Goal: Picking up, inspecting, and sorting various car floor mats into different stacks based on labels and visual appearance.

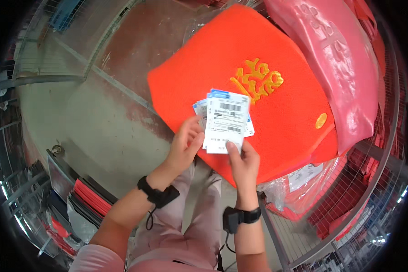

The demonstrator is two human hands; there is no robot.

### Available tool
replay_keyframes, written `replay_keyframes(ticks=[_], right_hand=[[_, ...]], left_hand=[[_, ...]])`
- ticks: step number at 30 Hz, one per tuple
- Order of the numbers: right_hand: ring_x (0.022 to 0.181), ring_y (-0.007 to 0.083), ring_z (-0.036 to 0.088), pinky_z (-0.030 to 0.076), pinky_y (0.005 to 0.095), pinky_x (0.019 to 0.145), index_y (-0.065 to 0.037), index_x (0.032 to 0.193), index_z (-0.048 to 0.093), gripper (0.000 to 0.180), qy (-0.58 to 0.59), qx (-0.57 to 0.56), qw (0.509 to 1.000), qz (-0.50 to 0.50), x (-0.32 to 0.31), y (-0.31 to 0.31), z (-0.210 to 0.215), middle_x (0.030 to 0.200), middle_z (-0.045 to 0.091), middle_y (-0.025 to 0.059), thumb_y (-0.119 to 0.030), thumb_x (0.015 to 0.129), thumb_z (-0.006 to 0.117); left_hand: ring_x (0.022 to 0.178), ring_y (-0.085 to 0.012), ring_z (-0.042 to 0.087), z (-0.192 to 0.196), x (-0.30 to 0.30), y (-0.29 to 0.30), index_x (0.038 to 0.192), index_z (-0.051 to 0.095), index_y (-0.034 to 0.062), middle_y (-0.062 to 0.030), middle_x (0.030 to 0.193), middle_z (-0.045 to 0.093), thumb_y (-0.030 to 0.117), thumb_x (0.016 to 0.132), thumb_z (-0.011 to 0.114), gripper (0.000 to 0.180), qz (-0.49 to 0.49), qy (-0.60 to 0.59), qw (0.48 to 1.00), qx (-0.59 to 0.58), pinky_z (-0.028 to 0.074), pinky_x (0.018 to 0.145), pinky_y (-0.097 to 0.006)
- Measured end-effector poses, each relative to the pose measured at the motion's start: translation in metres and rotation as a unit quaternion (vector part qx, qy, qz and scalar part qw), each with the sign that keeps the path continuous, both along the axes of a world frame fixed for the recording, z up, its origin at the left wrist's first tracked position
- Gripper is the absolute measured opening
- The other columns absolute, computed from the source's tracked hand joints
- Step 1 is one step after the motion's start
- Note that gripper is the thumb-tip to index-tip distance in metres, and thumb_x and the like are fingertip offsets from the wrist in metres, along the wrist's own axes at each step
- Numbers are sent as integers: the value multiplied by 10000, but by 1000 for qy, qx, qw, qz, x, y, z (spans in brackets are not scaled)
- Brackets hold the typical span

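Note:
A small fanned stack of white printed labels (226, 122) with blue bands at the top is in front of me. My right hand (245, 163) pinches the stack by its lower edge, thumb on top. At the stack's left side is my left hand (184, 144), fingers half curled and thumb apart, nothing visible between them. Whether its fingertips touch the labels is hard to tell. Under the labels lies a bright orange-red mat (285, 122) with yellow raised lettering and a small yellow oval.
A pink plastic-wrapped bundle (331, 59) leans at the upper right. Beneath the mat, a clear-wrapped red pack (299, 190) sits against a wire mesh cage (340, 199). Folded dark and red mats (88, 199) stand at lower left. Metal rails (41, 81) edge the concrete floor (99, 131).

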State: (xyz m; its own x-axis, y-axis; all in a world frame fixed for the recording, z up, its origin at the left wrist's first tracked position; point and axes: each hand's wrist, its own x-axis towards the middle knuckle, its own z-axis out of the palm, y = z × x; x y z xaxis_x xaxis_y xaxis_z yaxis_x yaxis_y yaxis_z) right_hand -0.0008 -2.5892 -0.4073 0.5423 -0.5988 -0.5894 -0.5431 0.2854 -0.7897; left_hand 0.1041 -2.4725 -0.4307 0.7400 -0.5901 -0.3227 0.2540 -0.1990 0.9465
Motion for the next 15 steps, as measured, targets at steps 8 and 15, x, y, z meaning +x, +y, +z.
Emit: replay_keyframes(ticks=[8,15], right_hand=[[619,23,481,382,150,514,26,918,558,136,-71,71,988,-114,29,14,47,755,567,5,-31,795,579],[695,44,502,404,163,608,26,904,537,131,-113,-7,984,-135,30,26,60,800,568,23,-5,786,584]], left_hand=[[491,-131,533,71,15,0,937,519,-23,-96,639,572,187,902,399,245,-96,368,924,35,427,471,-234],[518,-112,532,92,18,19,960,505,-38,-92,660,575,193,909,381,266,-83,346,934,10,439,482,-218]])
